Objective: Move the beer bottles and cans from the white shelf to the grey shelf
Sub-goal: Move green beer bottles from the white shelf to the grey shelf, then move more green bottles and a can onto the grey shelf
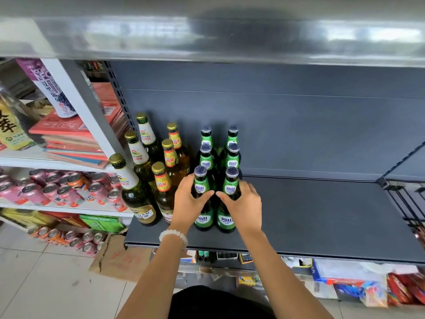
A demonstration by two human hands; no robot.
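Head view, frame centre: left hand (189, 199) and right hand (243, 200) each clasp a front green bottle (202, 203) standing on the grey shelf (310, 215). Placement step; next, release both.

"LAOSHAN" on green bottle (225, 221) labels

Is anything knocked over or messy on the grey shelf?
No. The twelve beer bottles stand upright in neat rows on the grey shelf, nothing spilled or broken. Each hand grips a front green bottle: left hand, right hand. The only mess is a torn cardboard box lying on the floor.
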